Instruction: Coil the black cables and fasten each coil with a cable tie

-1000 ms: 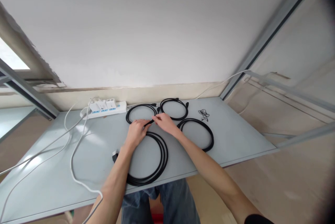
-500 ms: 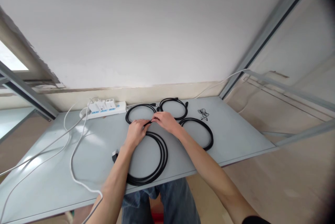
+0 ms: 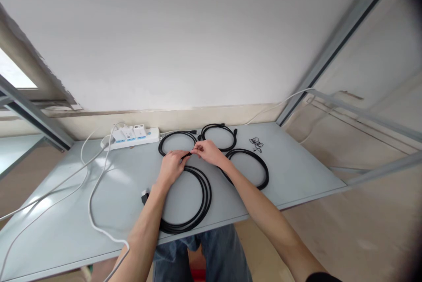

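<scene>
My left hand [image 3: 172,165] and my right hand [image 3: 208,152] meet over the far side of a large black cable coil [image 3: 198,205] that lies on the grey table [image 3: 296,172]. Both hands pinch the same short black piece at the coil's top edge; I cannot tell whether it is a tie or the cable's end. A black plug [image 3: 144,195] sticks out at the coil's left, next to my left forearm. Three smaller coils lie around my hands: one far left [image 3: 165,141], one far middle [image 3: 231,139], one to the right [image 3: 260,170] under my right forearm.
A white power strip [image 3: 132,136] with white chargers stands at the table's far edge, and white cables [image 3: 92,203] trail from it across the left part of the table. Small black ties [image 3: 256,143] lie at the far right. A metal frame post [image 3: 329,53] rises on the right.
My right hand has edged slightly left towards the left hand. The coils and my left hand have stayed where they were.
</scene>
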Demonstrator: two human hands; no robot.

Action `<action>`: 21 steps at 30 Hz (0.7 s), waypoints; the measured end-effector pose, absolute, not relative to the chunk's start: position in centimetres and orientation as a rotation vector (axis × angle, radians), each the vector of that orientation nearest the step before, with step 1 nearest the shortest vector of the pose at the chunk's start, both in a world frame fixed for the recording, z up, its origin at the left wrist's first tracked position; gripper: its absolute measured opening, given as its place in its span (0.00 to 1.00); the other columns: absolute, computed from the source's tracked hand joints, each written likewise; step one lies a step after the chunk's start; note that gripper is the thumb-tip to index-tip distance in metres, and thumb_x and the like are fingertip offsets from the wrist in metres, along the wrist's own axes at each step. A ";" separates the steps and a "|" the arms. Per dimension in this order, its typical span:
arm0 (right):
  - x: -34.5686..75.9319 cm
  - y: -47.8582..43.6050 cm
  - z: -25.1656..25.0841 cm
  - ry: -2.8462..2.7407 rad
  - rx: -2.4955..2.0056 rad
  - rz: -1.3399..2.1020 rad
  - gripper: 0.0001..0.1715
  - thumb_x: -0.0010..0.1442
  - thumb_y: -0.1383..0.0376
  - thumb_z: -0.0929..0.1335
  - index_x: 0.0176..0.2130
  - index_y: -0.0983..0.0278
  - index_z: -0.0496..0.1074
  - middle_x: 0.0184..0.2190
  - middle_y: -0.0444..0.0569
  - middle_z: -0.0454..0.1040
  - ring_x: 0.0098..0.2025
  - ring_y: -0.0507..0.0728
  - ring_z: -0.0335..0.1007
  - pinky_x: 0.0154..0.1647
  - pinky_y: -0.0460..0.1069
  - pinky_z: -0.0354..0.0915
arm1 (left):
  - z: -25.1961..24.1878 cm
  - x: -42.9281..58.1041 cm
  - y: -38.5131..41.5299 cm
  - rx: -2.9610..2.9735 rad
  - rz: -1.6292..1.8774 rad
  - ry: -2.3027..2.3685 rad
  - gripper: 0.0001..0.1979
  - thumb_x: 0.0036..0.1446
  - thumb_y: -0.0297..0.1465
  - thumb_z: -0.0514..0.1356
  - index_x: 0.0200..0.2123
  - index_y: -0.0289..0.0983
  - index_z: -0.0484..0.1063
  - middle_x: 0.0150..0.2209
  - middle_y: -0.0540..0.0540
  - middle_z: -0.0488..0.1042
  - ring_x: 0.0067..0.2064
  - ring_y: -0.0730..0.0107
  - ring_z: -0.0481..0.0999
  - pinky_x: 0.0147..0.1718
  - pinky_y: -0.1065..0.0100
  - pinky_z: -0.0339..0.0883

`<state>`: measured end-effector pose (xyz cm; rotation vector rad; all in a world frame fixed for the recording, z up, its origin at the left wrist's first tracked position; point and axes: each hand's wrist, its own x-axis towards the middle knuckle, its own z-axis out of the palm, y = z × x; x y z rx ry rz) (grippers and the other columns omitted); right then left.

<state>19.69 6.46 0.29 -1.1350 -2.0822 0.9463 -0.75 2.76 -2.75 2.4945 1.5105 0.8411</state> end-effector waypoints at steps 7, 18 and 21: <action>19.3 6.1 0.2 -1.939 -1.171 1.140 0.25 0.62 0.47 0.70 0.26 0.63 0.69 0.18 0.43 0.71 0.17 0.50 0.65 0.19 0.44 0.60 | -2.8 -0.8 2.8 2.483 0.831 1.516 0.14 0.69 0.36 0.55 0.50 0.42 0.78 0.45 0.45 0.82 0.46 0.58 0.80 0.47 0.61 0.68; 17.9 5.0 -0.3 -1.497 -1.318 1.465 0.26 0.62 0.56 0.71 0.19 0.62 0.62 0.10 0.36 0.54 0.12 0.45 0.48 0.12 0.42 0.42 | -3.1 -0.9 2.9 2.497 0.823 1.525 0.14 0.70 0.37 0.55 0.50 0.42 0.79 0.46 0.45 0.82 0.46 0.58 0.80 0.46 0.60 0.67; 17.6 5.1 -0.6 -1.519 -1.328 1.411 0.27 0.63 0.54 0.70 0.18 0.63 0.61 0.10 0.36 0.53 0.12 0.45 0.46 0.14 0.43 0.42 | -2.9 -0.8 2.8 2.509 0.812 1.504 0.13 0.69 0.35 0.55 0.50 0.41 0.78 0.45 0.45 0.82 0.46 0.58 0.79 0.46 0.60 0.66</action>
